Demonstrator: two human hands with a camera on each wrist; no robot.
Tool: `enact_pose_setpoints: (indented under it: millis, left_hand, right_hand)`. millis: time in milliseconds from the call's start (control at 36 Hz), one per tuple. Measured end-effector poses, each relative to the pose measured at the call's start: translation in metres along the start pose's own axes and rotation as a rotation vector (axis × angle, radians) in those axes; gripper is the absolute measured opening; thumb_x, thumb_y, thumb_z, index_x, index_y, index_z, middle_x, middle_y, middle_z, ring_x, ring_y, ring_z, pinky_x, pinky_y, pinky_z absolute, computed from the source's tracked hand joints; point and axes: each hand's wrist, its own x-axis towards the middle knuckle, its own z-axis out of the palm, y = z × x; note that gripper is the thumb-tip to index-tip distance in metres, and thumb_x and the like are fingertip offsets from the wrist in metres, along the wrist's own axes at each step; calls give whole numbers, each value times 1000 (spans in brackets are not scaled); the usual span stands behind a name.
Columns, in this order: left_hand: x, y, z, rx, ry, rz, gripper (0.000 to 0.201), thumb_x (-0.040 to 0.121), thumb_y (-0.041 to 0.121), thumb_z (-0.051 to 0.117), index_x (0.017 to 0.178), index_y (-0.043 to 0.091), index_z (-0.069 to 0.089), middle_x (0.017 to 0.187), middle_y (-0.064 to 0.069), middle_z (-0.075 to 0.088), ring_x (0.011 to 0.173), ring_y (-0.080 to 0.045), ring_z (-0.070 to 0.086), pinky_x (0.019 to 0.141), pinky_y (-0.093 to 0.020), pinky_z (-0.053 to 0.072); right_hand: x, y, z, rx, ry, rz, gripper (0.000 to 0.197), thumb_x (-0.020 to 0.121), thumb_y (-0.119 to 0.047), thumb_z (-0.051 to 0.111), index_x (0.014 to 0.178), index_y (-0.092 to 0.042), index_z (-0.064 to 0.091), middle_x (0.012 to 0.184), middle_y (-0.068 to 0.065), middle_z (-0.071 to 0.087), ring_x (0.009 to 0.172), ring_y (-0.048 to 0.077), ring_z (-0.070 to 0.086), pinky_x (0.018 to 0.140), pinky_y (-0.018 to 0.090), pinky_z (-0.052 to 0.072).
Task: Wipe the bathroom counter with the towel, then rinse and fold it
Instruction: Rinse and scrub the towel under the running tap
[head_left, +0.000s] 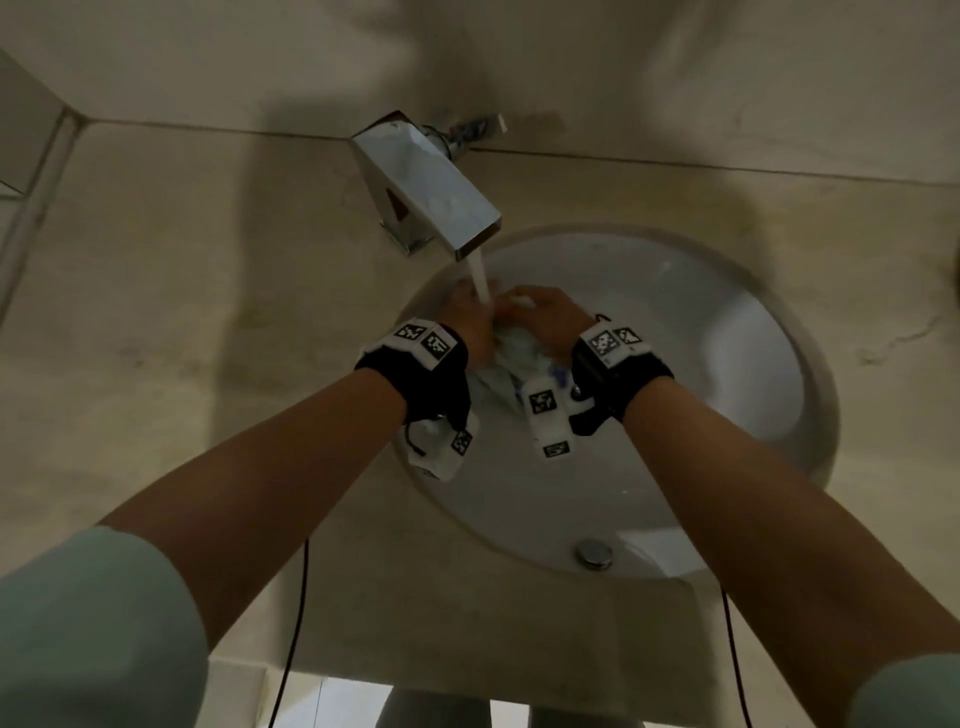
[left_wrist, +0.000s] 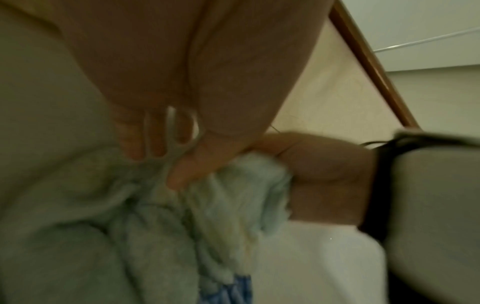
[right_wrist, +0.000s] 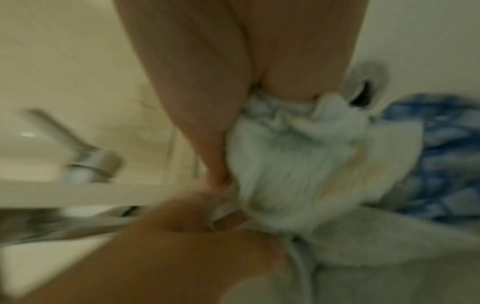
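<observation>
**A:** I've got both hands in the sink (head_left: 769, 364) now, right under the faucet (head_left: 431, 192). Water (head_left: 479, 278) is running out of the spout and landing where the hands meet.

**B:** And the towel?

**A:** The towel (head_left: 511, 358) is bunched up between them, over the basin. My left hand (head_left: 470, 325) has its fingers and thumb curled into the cloth; the left wrist view shows the thumb pressed into a fold. My right hand (head_left: 545, 317) is closed round the other end, with cloth squeezed out from under the palm in the right wrist view.

**B:** Which way does it lie?

**A:** It's a crumpled wad, so there's no clean shape. The gripped part sits at the far end beneath the stream, and the loose rest trails back toward me, down into the bowl. So the long axis runs roughly from the faucet toward my body. It's pale, with a blue patterned patch (right_wrist: 441, 148) at the hanging end.

**B:** What else is in view?

**A:** The beige worktop (head_left: 208, 312) surrounds the sink, and the drain (head_left: 594, 553) sits at the near side of the bowl, apart from the towel. Both wrist views are blurry.
</observation>
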Motion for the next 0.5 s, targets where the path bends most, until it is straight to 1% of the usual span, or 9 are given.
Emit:
enact_pose_setpoints:
  millis: [56,111,167,222,278,333,417,472,500]
  left_hand:
    - [-5,-5,-7,93,-75,59,68,89,16,57,148,14,25,154,-12,23,142,-30,25,117,-38,23]
    - [-10,-6,-15,172,-75,113,65,83,18,63,142,16,36,145,-12,40,134,-31,38,113,-42,33]
    - [-12,-6,-20,268,-99,138,49,85,21,62,131,15,48,133,-11,51,124,-32,48,107,-40,38]
    - [-16,-5,-21,326,-169,149,36,93,27,54,124,11,52,129,-12,54,120,-31,50,105,-36,37]
    - [-14,-6,-13,359,-205,111,37,96,27,49,126,4,52,133,-15,52,122,-32,49,104,-35,35]
    - [-11,-2,-8,398,-193,86,41,94,23,55,129,3,50,136,-15,49,124,-31,48,104,-34,37]
    - [-9,5,-3,376,-204,104,48,88,26,61,132,10,46,137,-14,48,125,-32,47,105,-37,37]
    - [6,0,9,411,-230,162,71,70,45,67,132,29,36,137,-8,48,120,-31,49,105,-46,41]
    - [31,-17,28,420,-238,156,80,58,53,65,129,38,31,131,-5,53,108,-30,55,96,-49,47]
  right_hand:
    - [-10,-6,1,157,-71,-70,11,96,-14,54,94,-19,65,115,14,64,114,29,58,102,41,45]
    - [-21,-13,-1,253,-146,-113,16,95,-10,54,91,-22,63,108,6,65,110,23,59,99,35,46]
    - [-27,-17,-4,142,-187,-149,15,95,-7,54,90,-18,62,100,-1,63,97,12,60,91,29,46]
    - [-30,-18,-7,-201,-244,-148,12,95,-12,55,106,-11,61,108,-2,58,96,9,55,88,23,36]
    - [-28,-13,-8,-637,-320,-60,40,95,-27,56,133,-14,50,132,2,48,120,20,46,95,22,30]
    - [-27,-3,-4,-943,-233,21,63,87,-44,63,142,-22,39,145,8,34,133,31,34,109,36,29]
    - [-20,21,7,-936,16,50,102,69,-49,77,148,-18,20,147,12,23,135,34,29,111,44,30]
    - [-12,36,16,-859,19,43,115,68,-47,79,151,-12,7,153,13,14,142,32,18,114,44,24]
    - [-10,40,21,-887,-10,56,115,70,-48,76,152,-11,5,155,14,11,144,30,16,115,43,22]
